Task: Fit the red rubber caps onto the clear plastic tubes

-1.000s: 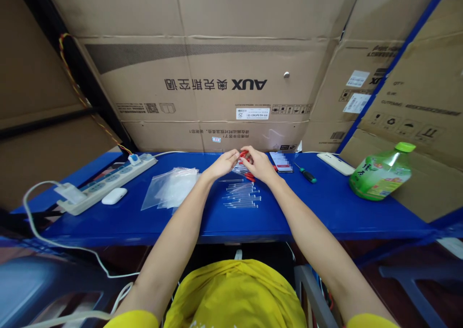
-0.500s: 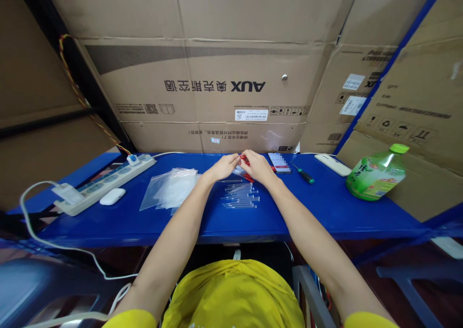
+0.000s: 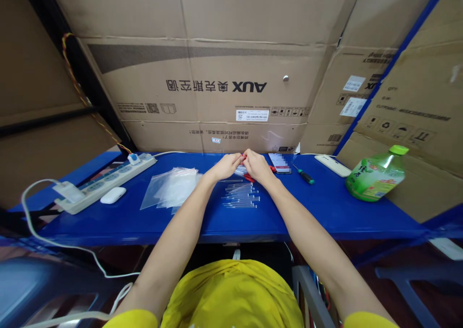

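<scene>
Together, the left hand (image 3: 227, 166) and right hand (image 3: 256, 166) are meeting fingertip to fingertip, pinching a small red piece (image 3: 245, 158) between them. Clear tubes (image 3: 241, 197) are lying just below; plastic bags (image 3: 171, 188) left, a screwdriver (image 3: 306, 175) right.

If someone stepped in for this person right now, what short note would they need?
Left hand and right hand meet fingertip to fingertip, both pinching a small red-tipped piece; hand state beyond that is hard to tell.
Clear thin tubes lie in a row on the blue table just below the hands.
Plastic bags lie to the left, a screwdriver to the right.
Finished count: cannot tell.
</scene>
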`<state>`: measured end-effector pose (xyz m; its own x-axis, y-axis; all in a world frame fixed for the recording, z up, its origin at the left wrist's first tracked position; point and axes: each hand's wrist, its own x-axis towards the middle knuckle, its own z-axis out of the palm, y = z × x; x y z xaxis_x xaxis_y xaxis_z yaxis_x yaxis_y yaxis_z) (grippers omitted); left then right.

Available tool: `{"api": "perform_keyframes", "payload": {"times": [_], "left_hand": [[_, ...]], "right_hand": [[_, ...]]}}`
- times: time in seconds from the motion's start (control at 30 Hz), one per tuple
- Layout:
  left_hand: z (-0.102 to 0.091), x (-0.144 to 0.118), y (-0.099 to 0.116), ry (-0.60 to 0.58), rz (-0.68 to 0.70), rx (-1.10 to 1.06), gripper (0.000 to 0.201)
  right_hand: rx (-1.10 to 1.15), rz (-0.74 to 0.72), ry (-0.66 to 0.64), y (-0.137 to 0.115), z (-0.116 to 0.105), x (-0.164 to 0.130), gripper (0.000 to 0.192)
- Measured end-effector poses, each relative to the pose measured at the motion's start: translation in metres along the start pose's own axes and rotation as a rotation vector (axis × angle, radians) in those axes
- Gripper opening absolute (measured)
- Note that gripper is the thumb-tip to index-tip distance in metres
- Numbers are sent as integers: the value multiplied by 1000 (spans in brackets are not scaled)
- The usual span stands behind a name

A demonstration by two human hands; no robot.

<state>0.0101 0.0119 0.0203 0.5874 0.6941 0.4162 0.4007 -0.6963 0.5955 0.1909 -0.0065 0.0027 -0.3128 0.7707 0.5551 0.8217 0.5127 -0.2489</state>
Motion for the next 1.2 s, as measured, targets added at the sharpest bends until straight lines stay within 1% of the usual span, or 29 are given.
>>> {"api": "perform_keyframes", "payload": {"times": [0.07,0.2,0.33,0.4,0.47,0.53,0.6,0.73,0.87,1.07,1.2], "left_hand": [[-1,-1,1,15,1,-12,35],[-1,-1,-4,31,-52,-62,35],[1,0,-10,34,-120,-232,38],[0,0,-8,32,-203,-347,37],[-2,-1,-4,15,-318,-450,37],[-5,-2,3,-7,-419,-510,37],[-7,-3,9,-20,-468,-534,37],[-8,-4,18,-19,-489,-568,34],[-7,-3,22,-21,-502,-590,35],[-5,-2,22,-30,-473,-609,36],[-3,-2,16,-38,-426,-577,39]], "right_hand": [[38,-8,21,0,-2,-1,22],[82,-92,39,-1,-8,-5,23],[27,-104,26,-4,-11,-7,24],[13,-113,27,-6,-12,-7,24],[14,-137,43,-7,-12,-7,24],[7,-155,65,-8,-12,-7,23],[-19,-156,76,-9,-10,-7,21],[-64,-134,65,-10,-6,-6,18],[-114,-77,33,-14,-2,-4,19],[-190,-8,-18,-18,-5,-4,20],[-205,21,-79,-20,-8,-3,19]]}}
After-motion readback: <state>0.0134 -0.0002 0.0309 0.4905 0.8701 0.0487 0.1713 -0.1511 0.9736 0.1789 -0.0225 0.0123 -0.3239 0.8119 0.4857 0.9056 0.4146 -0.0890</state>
